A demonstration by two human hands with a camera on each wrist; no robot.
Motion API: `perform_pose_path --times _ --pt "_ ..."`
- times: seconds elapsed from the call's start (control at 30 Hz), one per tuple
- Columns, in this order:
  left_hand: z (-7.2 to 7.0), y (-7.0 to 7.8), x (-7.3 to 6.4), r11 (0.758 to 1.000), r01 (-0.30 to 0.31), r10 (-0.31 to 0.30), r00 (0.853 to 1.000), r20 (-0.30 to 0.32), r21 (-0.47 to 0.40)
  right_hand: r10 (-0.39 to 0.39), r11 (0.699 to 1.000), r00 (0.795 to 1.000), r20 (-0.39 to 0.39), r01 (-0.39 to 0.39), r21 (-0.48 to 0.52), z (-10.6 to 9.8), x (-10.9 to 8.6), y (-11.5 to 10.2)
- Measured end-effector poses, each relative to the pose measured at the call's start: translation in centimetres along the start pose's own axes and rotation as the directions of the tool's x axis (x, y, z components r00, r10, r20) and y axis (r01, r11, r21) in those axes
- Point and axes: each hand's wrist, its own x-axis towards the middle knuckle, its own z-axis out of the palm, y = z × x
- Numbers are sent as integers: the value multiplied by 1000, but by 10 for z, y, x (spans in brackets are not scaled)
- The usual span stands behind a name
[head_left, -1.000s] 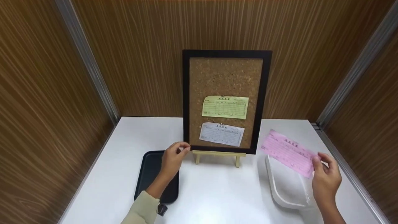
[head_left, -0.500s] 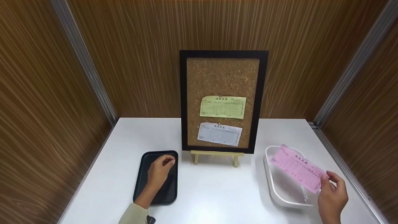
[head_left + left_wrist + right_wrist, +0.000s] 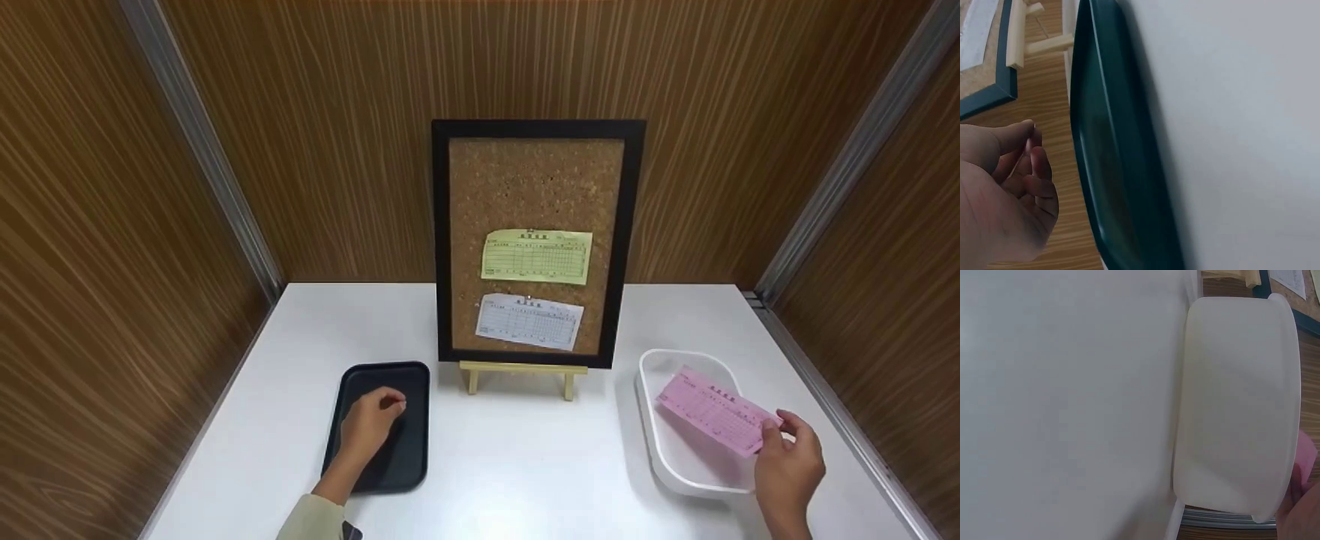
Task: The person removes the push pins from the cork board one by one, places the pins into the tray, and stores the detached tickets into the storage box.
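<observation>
My left hand [image 3: 369, 421] is over the dark tray [image 3: 409, 466], its thumb and forefinger tips brought together. In the left wrist view a tiny pale thing [image 3: 1034, 127] glints at these fingertips, too small to make out its kind. My right hand [image 3: 790, 465] pinches a pink printed slip [image 3: 714, 411] by its right end. The slip slants over the white plastic bin [image 3: 667, 469], its far end inside the rim's outline. From the right wrist, the bin's side [image 3: 1235, 405] fills much of the view and hides most of the slip.
A black-framed corkboard [image 3: 536, 176] leans on a small wooden easel [image 3: 523, 368] at the back centre. A yellow-green slip [image 3: 536, 257] and a white slip [image 3: 529, 322] are pinned to it. Wood-grain panels [image 3: 360, 187] enclose the white table [image 3: 517, 465] at the back and sides.
My left hand has moved from the corkboard's lower left corner down and left over the dark tray. The right hand has lowered the pink slip over the white bin.
</observation>
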Motion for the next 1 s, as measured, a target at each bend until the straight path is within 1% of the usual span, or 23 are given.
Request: perform_pose_path --times 0.23,0.47,0.6,0.73,0.83,0.93,1.0 --pt "2 -8 1 1000 18 -19 999 50 23 -8 1000 999 33 9 -17 8 2 -3" --pt "1 -14 -1 997 38 -44 994 102 69 2 1000 994 106 1 -30 11 5 -5" --pt "1 -15 0 996 28 -39 992 119 86 9 999 992 129 -3 -49 11 6 -6" --pt "1 -16 0 993 -2 -11 993 115 114 9 994 988 155 8 -112 8 6 -7" --pt "0 -16 0 990 -27 11 993 114 136 -25 987 988 150 49 -154 6 5 -6" --pt "-2 -15 0 988 -49 32 993 116 150 -69 983 989 133 90 -160 5 3 -5" --pt "-3 -14 1 987 -58 41 993 114 151 -83 981 988 131 104 -164 4 1 -7"
